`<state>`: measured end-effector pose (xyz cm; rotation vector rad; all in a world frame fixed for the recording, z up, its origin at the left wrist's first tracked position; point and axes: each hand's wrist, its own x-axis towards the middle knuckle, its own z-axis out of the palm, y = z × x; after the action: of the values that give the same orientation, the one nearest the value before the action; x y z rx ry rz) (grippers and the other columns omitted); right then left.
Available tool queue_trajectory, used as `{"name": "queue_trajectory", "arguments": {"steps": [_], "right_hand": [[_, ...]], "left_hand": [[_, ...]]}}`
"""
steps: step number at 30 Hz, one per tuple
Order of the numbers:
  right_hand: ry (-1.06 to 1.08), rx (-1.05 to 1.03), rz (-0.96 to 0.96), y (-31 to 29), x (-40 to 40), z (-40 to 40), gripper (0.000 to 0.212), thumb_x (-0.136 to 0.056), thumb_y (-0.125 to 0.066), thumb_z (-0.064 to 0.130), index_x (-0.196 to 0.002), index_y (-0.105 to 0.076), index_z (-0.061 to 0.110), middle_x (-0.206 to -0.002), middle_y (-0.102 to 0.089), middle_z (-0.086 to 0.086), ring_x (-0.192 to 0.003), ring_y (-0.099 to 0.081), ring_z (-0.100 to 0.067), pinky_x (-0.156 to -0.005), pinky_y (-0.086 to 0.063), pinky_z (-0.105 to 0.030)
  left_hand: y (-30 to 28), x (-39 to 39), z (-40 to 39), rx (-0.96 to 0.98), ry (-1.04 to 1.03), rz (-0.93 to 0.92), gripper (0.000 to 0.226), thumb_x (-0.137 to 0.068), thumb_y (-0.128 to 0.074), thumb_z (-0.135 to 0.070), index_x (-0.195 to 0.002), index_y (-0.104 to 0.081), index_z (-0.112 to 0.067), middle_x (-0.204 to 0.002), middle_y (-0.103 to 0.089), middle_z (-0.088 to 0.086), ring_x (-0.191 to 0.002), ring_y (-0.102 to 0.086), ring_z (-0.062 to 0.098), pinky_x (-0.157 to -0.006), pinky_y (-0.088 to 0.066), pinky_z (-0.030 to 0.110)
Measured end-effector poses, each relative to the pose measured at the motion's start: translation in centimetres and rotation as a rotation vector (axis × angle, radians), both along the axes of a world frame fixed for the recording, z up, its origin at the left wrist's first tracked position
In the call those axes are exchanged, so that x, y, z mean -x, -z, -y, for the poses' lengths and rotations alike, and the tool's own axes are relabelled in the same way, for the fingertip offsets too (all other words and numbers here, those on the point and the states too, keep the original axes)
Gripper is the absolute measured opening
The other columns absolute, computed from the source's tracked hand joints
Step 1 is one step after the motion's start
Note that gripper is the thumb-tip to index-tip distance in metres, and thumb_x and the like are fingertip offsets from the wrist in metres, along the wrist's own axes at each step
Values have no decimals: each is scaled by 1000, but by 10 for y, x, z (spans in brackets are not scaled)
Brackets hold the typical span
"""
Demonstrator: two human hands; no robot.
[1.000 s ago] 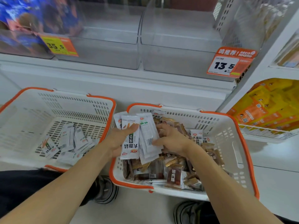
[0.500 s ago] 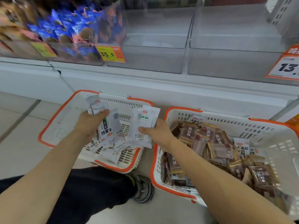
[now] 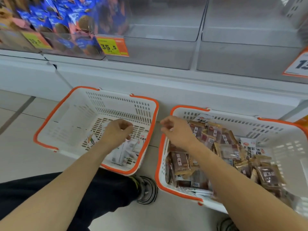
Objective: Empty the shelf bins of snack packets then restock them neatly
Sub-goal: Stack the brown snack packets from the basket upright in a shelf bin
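Observation:
Two white baskets with orange rims stand on the floor below the shelf. The left basket (image 3: 55, 124) holds several white snack packets (image 3: 124, 153) in its near right corner. My left hand (image 3: 116, 134) hangs over those packets, fingers loosely curled, holding nothing. The right basket (image 3: 281, 147) is piled with brown snack packets (image 3: 213, 139) and a few white ones (image 3: 250, 146). My right hand (image 3: 176, 130) hovers over that basket's left rim, fingers loosely curled and empty. Above, two clear shelf bins (image 3: 160, 52) (image 3: 250, 59) hold no packets.
A bin of blue snack bags (image 3: 70, 24) sits at the upper left with a yellow 35.5 price tag (image 3: 112, 46). An orange price tag (image 3: 298, 65) hangs at the right edge. My dark-trousered leg and shoe (image 3: 146, 189) lie between the baskets on the tiled floor.
Both hands carried white packets from the right basket to the left one and let them go into it. Both hands are now empty, and the right hand is back over the right basket's rim.

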<state>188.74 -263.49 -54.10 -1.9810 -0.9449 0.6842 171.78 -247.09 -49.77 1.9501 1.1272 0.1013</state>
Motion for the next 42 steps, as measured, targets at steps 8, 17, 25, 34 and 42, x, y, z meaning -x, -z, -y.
{"name": "queue_trajectory", "arguments": {"steps": [8,17,25,34,42], "right_hand": [[154,337,-10,-7,-90,111,28,-87,-77,31,-108,-62,19,-99,-66,2,-90,-61,-13,-77,-46,-22],[227,716,-31,57,-124,234,109,-58,-91,55,-152,-38,35,-159,-36,-7,-141,-40,-31,-113,-40,-46],[117,694,-219,67,-112,235,96,-68,-91,36,-151,-42,30,-149,-49,-4,-128,-53,-29,-111,-42,-42],[233,604,43,49,-141,214,59,-84,-74,49,-132,-59,20,-135,-59,-9,-107,-61,-24,-92,-50,-35],[49,646,17,98,-115,183,100,-76,-72,68,-154,-13,51,-167,-6,-4,-148,-18,-45,-118,-25,-62]], "left_hand": [[30,-70,114,-117,516,-3,7,-94,-66,-28,-100,-64,-25,-93,-64,-13,-88,-61,5,-77,-49,21],[96,-129,176,-345,878,-109,70,-89,-67,-43,-151,-37,-30,-163,-20,1,-151,-14,26,-122,-16,45],[118,-157,193,-441,871,-300,88,-87,-50,-71,-158,-13,-36,-156,-31,8,-148,-19,30,-119,-16,54],[130,-204,150,-357,752,-233,89,-85,-61,-66,-157,-21,-33,-166,0,9,-152,-8,35,-123,-18,54],[131,-182,152,-158,957,-366,74,-86,-40,-77,-141,-52,-28,-146,-44,2,-135,-41,23,-109,-40,41]]}}
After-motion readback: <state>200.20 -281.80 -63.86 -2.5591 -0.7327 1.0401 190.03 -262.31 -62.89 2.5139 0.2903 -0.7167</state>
